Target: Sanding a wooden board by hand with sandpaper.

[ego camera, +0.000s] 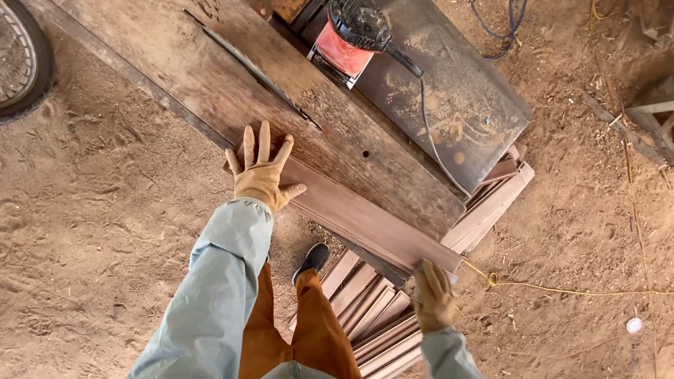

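Note:
A long reddish-brown wooden plank (365, 217) lies along the near edge of a worn wooden table saw top (232, 77). My left hand (261, 172), in a tan glove, presses flat with fingers spread on the plank's far end. My right hand (432, 295), also gloved, grips the plank's near end at its corner. A thin saw blade slot (253, 67) runs down the tabletop ahead of my left hand.
A red power tool (351, 35) with a black cord sits on a dusty metal sheet (456, 91). Stacked cut planks (372, 309) lie on the dirt floor below the table, more at the right (491, 200). A wheel (21, 56) stands upper left. My shoe (312, 260) is beside the stack.

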